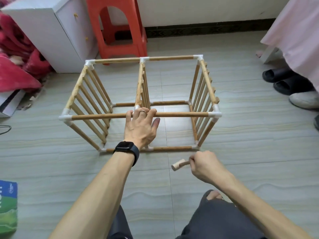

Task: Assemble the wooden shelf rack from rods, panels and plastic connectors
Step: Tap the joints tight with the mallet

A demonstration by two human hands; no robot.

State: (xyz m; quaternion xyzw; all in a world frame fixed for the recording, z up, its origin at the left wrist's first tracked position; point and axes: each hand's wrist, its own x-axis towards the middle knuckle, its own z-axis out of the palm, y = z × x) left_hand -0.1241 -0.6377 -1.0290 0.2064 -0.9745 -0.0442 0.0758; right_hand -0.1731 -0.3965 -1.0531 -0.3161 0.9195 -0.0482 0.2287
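Observation:
The wooden shelf rack [172, 58] stands on the tiled floor as a box frame of rods joined by white plastic connectors [214, 114], with slatted panels at the left, middle and right. My left hand [141, 125] grips the near top rod [183, 114] at its middle, fingers curled over it, right where the middle panel meets it. My right hand [204, 165] is lower and nearer to me, in front of the rack's bottom rod. It holds a small wooden mallet [178, 164] by the handle, with the head pointing left.
A red plastic stool [117, 26] and a white cabinet [50, 37] stand behind the rack. A red blanket [15, 66] lies at the left, shoes [291, 85] at the right, and a green and blue package [7, 206] at the near left. My knees are at the bottom.

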